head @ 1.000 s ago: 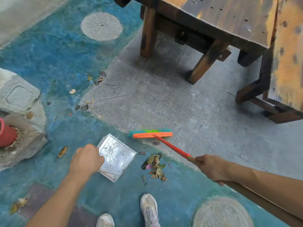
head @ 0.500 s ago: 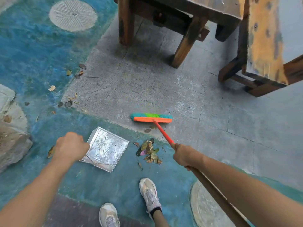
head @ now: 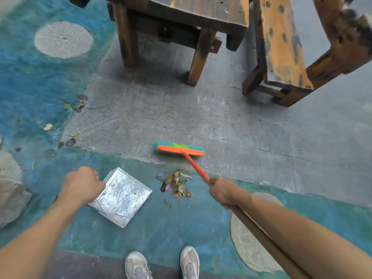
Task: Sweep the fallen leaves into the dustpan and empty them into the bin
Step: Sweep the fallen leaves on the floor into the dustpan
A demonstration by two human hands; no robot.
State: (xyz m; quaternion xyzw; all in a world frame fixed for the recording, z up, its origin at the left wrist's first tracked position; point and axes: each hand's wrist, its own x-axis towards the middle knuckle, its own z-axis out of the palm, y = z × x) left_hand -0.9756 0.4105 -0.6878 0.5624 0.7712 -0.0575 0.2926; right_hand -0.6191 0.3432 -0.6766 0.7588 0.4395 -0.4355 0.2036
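A silver metal dustpan (head: 122, 198) lies flat on the blue painted ground. My left hand (head: 81, 184) is curled in a fist at its left edge, gripping its handle, which the hand hides. A small pile of dry leaves (head: 176, 185) sits just right of the pan's mouth. My right hand (head: 225, 191) grips the broom's wooden shaft. The broom head (head: 178, 149), orange with teal and green bristles, rests on the grey paving beyond the pile. No bin is in view.
Loose leaves (head: 69, 141) lie scattered at the left along the paint edge. A dark wooden table (head: 181, 21) and a bench (head: 281, 47) stand ahead. A rock (head: 10, 198) is at the far left. My shoes (head: 189, 262) are at the bottom.
The broom head has stayed beyond the leaf pile while my view shifted. My right hand has slid a little up the shaft towards the head. The dustpan stays beside the pile.
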